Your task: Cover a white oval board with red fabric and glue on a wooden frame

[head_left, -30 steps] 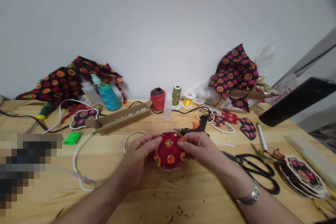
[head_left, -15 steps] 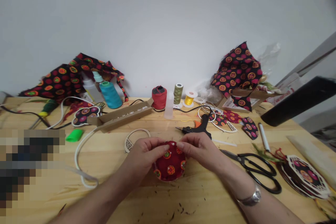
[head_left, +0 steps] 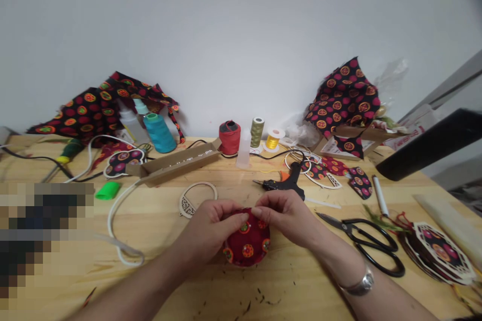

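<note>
Crimson round fabric piece (head_left: 248,238) with orange-and-green flower motifs, pinched along its far edge by left hand (head_left: 214,225) and right hand (head_left: 289,215). Pale wooden table (head_left: 181,286), dark-flecked; plain grey wall (head_left: 226,50) behind.

Light is soft, rather dim; the wall (head_left: 241,50) darkens toward the top right corner. The bracelet (head_left: 362,283) glints. Edges look stretched, and coarse pixel blocks (head_left: 41,241) cover the lower left.

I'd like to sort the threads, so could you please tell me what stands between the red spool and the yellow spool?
In the head view, a translucent container and an olive spool stand between them.
</note>
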Tool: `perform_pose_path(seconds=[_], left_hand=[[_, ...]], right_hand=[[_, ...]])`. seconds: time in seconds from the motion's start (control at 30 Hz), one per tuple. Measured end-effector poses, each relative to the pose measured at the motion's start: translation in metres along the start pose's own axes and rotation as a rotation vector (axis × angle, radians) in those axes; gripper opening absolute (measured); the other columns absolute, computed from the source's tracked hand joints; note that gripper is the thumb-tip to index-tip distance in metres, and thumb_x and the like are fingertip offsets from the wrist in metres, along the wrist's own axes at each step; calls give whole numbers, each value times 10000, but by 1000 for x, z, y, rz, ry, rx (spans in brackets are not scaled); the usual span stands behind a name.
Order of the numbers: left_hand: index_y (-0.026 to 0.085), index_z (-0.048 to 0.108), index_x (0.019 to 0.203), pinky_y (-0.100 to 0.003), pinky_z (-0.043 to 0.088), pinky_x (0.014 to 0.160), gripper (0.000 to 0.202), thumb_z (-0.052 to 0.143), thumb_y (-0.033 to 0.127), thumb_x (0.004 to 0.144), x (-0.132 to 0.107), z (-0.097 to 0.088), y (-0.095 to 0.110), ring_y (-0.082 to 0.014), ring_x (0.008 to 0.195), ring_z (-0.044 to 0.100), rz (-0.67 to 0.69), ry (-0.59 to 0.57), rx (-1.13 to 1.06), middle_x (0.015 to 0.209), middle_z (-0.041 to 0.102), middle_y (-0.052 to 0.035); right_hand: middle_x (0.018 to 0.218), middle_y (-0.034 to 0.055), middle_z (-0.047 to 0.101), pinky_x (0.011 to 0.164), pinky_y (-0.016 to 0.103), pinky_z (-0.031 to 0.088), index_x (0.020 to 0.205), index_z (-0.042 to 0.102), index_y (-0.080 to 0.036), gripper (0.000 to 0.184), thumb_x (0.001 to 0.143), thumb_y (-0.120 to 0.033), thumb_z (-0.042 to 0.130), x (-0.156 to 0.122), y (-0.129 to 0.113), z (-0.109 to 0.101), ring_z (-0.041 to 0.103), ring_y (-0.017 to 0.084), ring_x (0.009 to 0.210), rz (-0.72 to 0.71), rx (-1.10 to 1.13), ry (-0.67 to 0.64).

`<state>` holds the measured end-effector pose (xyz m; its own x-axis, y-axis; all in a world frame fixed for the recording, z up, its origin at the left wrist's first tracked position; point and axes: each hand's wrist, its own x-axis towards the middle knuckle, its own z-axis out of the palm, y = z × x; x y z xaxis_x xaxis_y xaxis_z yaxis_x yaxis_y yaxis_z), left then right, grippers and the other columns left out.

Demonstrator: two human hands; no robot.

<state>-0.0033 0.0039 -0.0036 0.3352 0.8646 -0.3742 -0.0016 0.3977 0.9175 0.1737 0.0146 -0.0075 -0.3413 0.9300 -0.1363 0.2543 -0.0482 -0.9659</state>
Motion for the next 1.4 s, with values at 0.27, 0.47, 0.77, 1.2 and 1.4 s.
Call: perform_pose_path(seconds=[0.27,0.47,0.77,1.2,1.4], left_hand=[[172,738,746,-194,421,507,127,701,284,699,1,-3,-4,-110,525,604,-1,-29,-47,650,729,-14],[191,732,867,-196,480,611,187,736,256,692,6,-5,-6,-116,640,654,-3,-92,-159,787,759,-21],[150,732,803,-199,481,561,164,740,233,662,8,-6,-7,-114,565,636,-23,-10,-200,703,745,-28],[142,729,865,-208,504,575,205,715,239,685,8,-8,-4,-135,611,668,-6,53,-213,772,762,-66],[128,727,862,-216,508,547,245,740,249,649,9,-8,-2,-145,578,668,-24,92,-231,747,759,-77]], right_hand=[[566,-13,555,502,221,354,653,623,-138,255,728,-382,633,1,-2,1,447,88,517,35,28,12],[563,-20,544,487,217,334,634,614,-143,261,697,-394,643,2,-3,2,423,83,509,35,33,82],[499,-28,482,441,226,287,633,612,-148,452,752,-579,542,5,3,0,376,81,456,-3,136,120],[553,-2,554,470,223,329,691,620,-151,269,780,-396,554,2,-1,-6,419,92,480,-54,-22,255],[491,-47,392,475,230,266,536,475,-183,366,820,-410,519,-3,-11,-25,339,90,480,-258,-120,482]])
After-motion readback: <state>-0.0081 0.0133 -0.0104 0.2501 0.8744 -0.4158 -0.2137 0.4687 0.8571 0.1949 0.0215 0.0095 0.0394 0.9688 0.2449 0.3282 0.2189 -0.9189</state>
